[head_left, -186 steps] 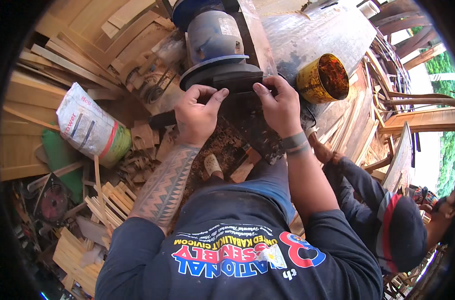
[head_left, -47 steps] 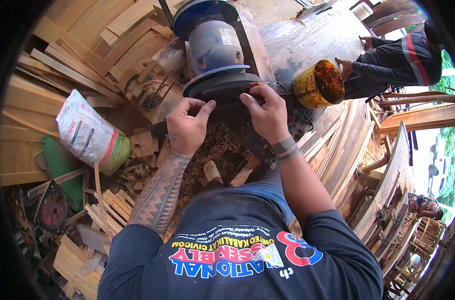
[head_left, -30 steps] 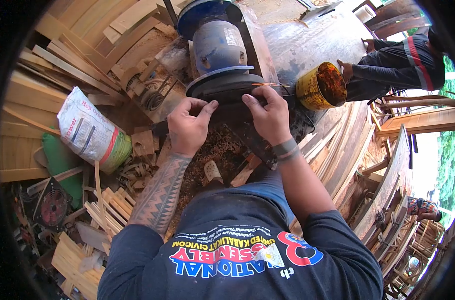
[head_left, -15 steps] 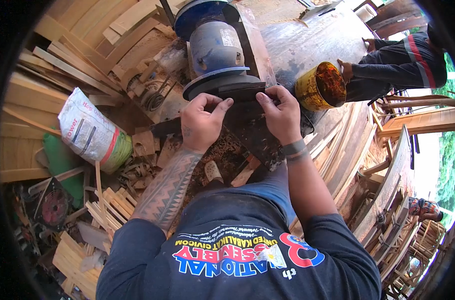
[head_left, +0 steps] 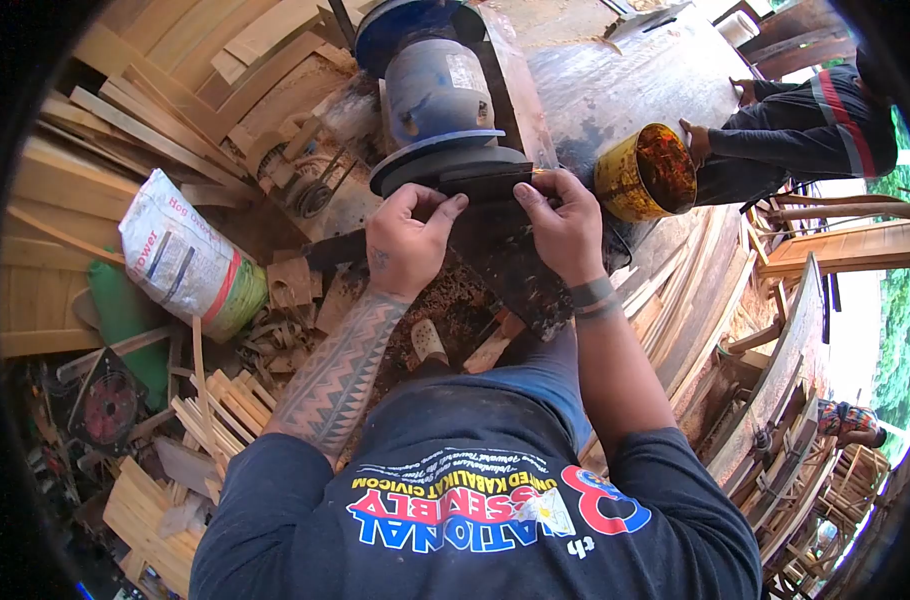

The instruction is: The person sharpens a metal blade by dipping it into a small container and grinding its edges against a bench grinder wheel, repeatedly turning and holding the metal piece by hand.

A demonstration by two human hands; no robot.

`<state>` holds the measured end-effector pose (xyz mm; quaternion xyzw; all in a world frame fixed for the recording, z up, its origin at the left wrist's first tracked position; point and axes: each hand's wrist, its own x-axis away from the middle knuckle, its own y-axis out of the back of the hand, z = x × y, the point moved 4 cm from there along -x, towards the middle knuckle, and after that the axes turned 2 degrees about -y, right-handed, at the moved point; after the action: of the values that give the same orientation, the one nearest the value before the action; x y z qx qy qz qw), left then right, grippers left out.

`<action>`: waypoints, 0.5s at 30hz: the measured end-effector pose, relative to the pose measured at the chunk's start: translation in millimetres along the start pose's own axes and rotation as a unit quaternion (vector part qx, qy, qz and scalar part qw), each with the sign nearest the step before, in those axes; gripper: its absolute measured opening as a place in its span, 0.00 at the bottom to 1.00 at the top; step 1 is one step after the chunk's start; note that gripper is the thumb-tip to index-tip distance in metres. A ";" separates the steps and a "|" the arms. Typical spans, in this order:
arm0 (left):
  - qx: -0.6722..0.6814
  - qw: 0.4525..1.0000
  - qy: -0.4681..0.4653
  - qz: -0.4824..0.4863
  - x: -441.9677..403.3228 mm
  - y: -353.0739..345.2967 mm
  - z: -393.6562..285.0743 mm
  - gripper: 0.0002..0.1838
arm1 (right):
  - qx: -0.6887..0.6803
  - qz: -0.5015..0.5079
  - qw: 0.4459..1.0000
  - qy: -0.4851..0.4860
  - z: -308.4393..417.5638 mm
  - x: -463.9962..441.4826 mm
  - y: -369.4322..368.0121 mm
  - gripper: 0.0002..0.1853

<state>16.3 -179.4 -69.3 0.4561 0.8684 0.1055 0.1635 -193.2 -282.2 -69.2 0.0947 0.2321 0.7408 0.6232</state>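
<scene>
A dark, flat, blade-like strip [head_left: 489, 187] spans the space between my two hands, held level against the near wheel [head_left: 400, 180] of a blue bench grinder [head_left: 430, 95]. My left hand [head_left: 411, 238] is closed, pinching the strip's left end between thumb and fingers. At the other end, my right hand [head_left: 562, 225] pinches it the same way, thumb on the near edge. The strip seems to touch the wheel or its rest; the exact contact is hidden. Below the strip lies a dark stand surface [head_left: 510, 265].
A yellow bucket [head_left: 620, 180] stands right of the grinder, beside another person's hand [head_left: 697, 143]. On the left are a white sack [head_left: 180, 245], wood offcuts [head_left: 240, 405] and a fan [head_left: 107, 405]. Long boards [head_left: 700, 300] lie at right; a second person [head_left: 850, 420] is farther off.
My hands and the strip keep almost the same place at the wheel. The view has shifted slightly, moving the surroundings a little within the frame.
</scene>
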 end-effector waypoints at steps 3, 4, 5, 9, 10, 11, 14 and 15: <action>0.000 1.000 0.010 -0.004 0.9 8.4 5.5 0.17 | 0.020 0.013 1.000 0.001 11.4 2.3 -4.0 0.18; 0.002 1.000 0.009 -0.004 1.0 11.1 5.9 0.17 | 0.022 0.009 1.000 0.017 13.3 2.5 -5.6 0.17; 0.003 1.000 0.008 -0.004 1.2 13.4 6.7 0.17 | 0.024 0.006 0.999 0.032 14.7 2.2 -7.1 0.17; -0.008 1.000 -0.002 -0.015 1.5 19.3 9.9 0.17 | 0.036 0.026 0.999 0.002 20.5 4.1 -12.0 0.17; -0.009 1.000 0.005 -0.016 2.2 21.6 9.0 0.16 | 0.032 0.024 0.999 0.006 22.1 5.0 -13.5 0.17; -0.011 1.000 0.012 -0.016 2.7 24.1 7.5 0.16 | 0.029 0.022 0.999 0.009 23.9 5.6 -15.5 0.17; -0.014 1.000 0.010 -0.021 2.8 30.6 2.4 0.16 | 0.037 0.025 0.999 0.018 24.3 6.5 -19.9 0.17; -0.014 1.000 0.012 -0.024 3.2 31.7 3.7 0.16 | 0.042 0.027 0.999 0.020 24.6 6.9 -20.9 0.17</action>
<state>40.1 -158.8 -62.8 0.4318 0.8793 0.1196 0.1616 -165.7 -267.6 -58.4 0.1125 0.2727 0.7485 0.5939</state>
